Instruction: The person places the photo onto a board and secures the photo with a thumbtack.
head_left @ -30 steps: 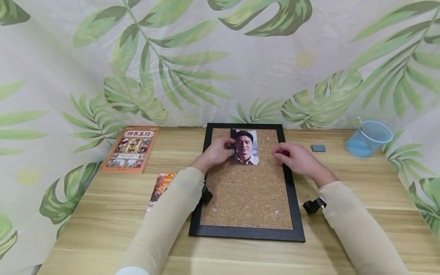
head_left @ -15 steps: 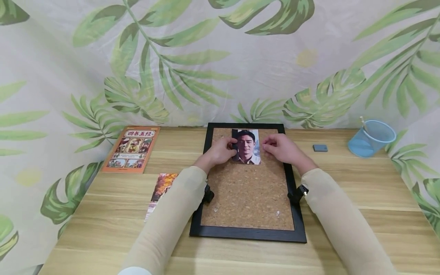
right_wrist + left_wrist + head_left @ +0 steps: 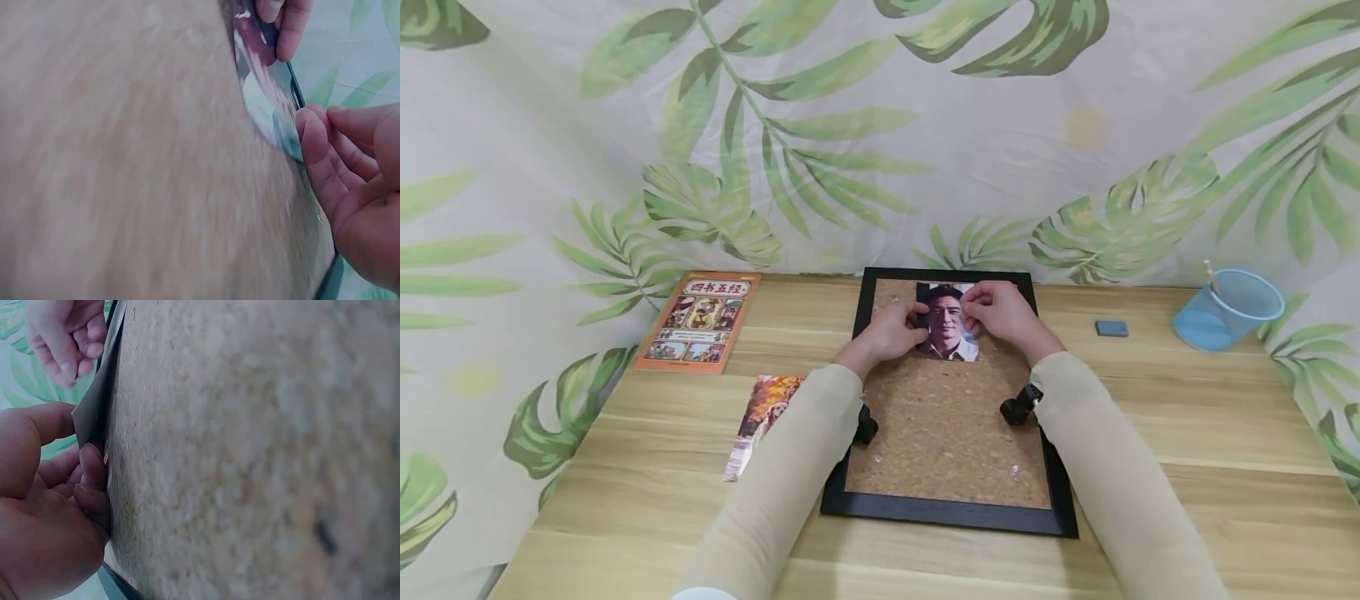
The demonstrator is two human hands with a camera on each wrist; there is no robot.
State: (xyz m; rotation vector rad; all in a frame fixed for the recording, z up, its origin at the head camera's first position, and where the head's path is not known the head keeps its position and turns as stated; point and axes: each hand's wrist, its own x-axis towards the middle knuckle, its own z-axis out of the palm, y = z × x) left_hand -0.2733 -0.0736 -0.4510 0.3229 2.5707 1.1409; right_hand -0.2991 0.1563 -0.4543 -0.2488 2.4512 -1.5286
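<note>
A portrait photo lies at the top of a black-framed cork board. My left hand pinches its left edge. In the left wrist view, thumb and fingers grip that edge, and the grey back of the photo shows where it lifts off the cork. My right hand is over the photo's upper right side, thumb and fingertips close together. In the right wrist view, the thumb overlaps the edge of the bent, glossy photo. Whether something small is between the right fingertips cannot be made out.
An orange book lies at the table's back left. A second picture, with autumn colours, is partly under the left sleeve. Right of the board are a small blue-grey block and a blue mesh cup holding a thin stick.
My right hand has moved left, from the board's right border to the photo's upper right side. My left hand stays on the photo's left edge. The head view has shifted slightly.
</note>
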